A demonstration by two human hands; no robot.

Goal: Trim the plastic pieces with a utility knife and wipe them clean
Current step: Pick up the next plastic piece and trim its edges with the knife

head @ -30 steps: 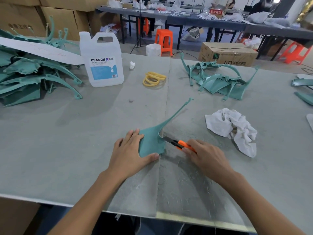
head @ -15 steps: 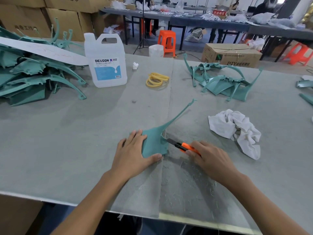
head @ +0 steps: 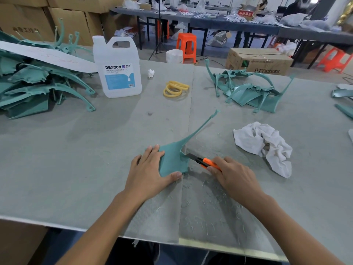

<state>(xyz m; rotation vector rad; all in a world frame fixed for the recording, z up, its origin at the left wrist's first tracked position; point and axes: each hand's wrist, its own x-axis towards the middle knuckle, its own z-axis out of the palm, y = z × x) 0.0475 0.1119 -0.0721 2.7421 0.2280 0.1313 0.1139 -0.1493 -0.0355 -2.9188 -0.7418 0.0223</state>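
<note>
the left hand [head: 150, 169] lies flat, fingers straight, pressing down the broad end of a teal fan-shaped plastic piece [head: 172, 159] on the grey felt-covered table [head: 76, 159], with the thumb stretched along the piece's near edge. the right hand [head: 235, 176] is curled round an orange-handled utility knife [head: 205, 162]. its blade tip meets the piece's edge on the side facing that hand, at a small notch, so the trimming of this piece looks to be in progress. the piece's thin stem points away from both hands. pale plastic shavings [head: 200, 207] are scattered on the table nearer the person than the hands, which suggests a fair amount of cutting is already done. wiping of this piece has not begun: the crumpled white cloth rag [head: 267, 146] lies untouched, beyond and outward of the right hand. a large tangled heap of teal parts [head: 28, 88] sits far out past the left hand, and a smaller cluster of teal parts [head: 248, 92] sits beyond the right hand. which is finished and which is waiting cannot be told for sure, though the big heap's ragged edges hint that much work remains. a translucent white plastic jug labelled dexcon [head: 117, 67] stands beyond the left hand.
</note>
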